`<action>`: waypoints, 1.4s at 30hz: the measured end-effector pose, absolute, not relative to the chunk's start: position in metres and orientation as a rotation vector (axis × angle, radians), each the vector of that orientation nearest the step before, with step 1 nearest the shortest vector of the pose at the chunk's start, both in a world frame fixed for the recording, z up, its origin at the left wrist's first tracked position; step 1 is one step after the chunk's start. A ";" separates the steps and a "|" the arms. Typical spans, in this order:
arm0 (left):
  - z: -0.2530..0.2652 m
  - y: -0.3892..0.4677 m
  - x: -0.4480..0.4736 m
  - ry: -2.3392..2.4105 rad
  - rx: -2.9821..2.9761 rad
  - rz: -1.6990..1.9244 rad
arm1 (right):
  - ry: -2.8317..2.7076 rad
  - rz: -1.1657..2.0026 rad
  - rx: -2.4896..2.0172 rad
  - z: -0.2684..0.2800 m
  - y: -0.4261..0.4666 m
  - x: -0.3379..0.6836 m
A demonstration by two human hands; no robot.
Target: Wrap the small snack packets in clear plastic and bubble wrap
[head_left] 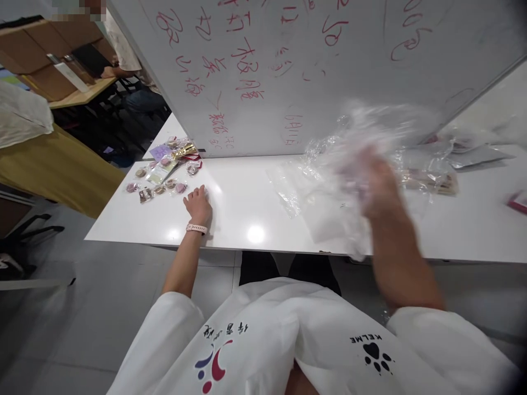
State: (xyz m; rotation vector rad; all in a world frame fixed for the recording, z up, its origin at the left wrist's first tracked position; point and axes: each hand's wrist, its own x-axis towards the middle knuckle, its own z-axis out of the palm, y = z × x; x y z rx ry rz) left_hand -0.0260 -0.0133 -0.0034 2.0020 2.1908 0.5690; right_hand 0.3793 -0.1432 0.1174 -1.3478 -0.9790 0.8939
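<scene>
My left hand rests on the white table with its fingers apart and nothing in them, a pale pink band round the wrist. Just beyond and to its left lies a loose group of small wrapped packets, some with pink or brown round pieces inside. A gold-coloured packet is among them. My right hand is smeared by motion over crumpled clear plastic bags. Something purplish shows blurred beside its fingers. Whether the fingers grip the plastic cannot be made out.
A whiteboard with red handwriting stands along the back of the white table. More plastic packaging lies at the right, with a dark red item near the edge. Other people are at the left, by a wooden desk.
</scene>
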 end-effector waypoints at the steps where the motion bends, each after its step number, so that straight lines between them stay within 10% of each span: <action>1: 0.002 -0.020 -0.022 2.139 1.974 0.703 | -0.957 0.972 -1.311 0.104 -0.124 0.356; 10: 0.036 -0.085 0.062 0.919 0.847 0.921 | -1.200 1.388 -1.115 0.051 -0.085 0.278; 18: 0.042 -0.063 0.016 1.167 1.011 1.237 | -1.187 1.331 -1.505 0.040 -0.120 0.335; 26: 0.053 -0.101 -0.039 1.670 1.849 0.595 | -1.166 1.251 -1.661 -0.003 -0.155 0.360; 32: 0.028 -0.095 0.050 1.200 2.188 0.396 | -1.285 1.199 -1.653 -0.001 -0.157 0.349; 42: -0.030 -0.031 0.080 1.610 2.070 0.486 | -1.485 0.495 -2.065 -0.024 -0.168 0.401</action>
